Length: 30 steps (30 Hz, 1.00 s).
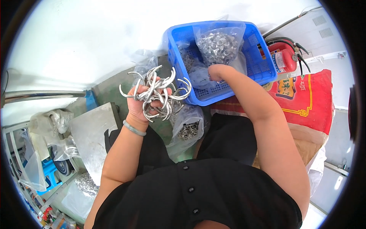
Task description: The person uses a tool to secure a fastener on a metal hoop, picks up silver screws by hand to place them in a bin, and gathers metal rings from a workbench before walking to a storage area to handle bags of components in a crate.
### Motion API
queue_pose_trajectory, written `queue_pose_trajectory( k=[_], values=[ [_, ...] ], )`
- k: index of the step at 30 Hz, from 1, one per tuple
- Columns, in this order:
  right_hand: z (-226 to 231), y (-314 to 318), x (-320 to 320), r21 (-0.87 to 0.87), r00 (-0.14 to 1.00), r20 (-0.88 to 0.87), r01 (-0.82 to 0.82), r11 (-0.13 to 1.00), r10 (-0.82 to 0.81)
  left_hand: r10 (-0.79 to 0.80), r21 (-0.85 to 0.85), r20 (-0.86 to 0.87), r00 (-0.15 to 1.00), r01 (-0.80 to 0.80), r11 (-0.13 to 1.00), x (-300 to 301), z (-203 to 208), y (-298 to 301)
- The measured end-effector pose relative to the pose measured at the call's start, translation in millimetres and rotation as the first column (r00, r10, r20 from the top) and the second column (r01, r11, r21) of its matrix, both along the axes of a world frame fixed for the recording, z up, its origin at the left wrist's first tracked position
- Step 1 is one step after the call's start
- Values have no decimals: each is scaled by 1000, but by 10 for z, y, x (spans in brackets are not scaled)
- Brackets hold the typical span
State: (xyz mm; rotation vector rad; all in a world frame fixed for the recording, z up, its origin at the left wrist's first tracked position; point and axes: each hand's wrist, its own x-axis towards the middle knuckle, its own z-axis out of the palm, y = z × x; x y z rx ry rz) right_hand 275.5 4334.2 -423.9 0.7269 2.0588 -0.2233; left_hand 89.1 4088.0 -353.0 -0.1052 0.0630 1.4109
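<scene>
A tangled bunch of curved silver metal pieces (162,93), C-shaped like open rings, rests in my left hand (138,100), whose fingers are closed around part of it. The bunch is held up just left of a blue plastic basket (225,98). My right hand (218,72) reaches inside the basket with its fingers curled, next to a crumpled clear plastic bag (201,77); what those fingers hold, if anything, is hidden. Behind that hand, a clear bag of small silver metal pieces (219,47) leans in the basket.
Below the left hand stands another open clear bag with small metal pieces (188,130). A grey board (93,133) lies to the left, near a metal rack (15,152). To the right are a red fire extinguisher (284,57) and a red printed sack (318,97).
</scene>
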Motion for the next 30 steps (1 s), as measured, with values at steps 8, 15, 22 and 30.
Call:
queue_pose_trajectory(
  k=[8, 15, 22, 30],
  values=[
    [194, -157, -174, 53, 981, -190, -33, 998, 42, -23, 52, -143, 990, 31, 998, -29, -80, -7],
    [182, -311, -100, -58, 947, 15, -319, 946, 320, 3, 15, 11, 1000, -3, 1000, -51, -59, -20],
    [585, -155, -120, 159, 925, -307, -181, 971, 223, 7, 21, -127, 992, -4, 1000, -123, -106, -41],
    [811, -275, -111, 255, 908, -228, -291, 922, 350, 6, 65, -130, 992, 3, 998, -139, -106, -22]
  ],
)
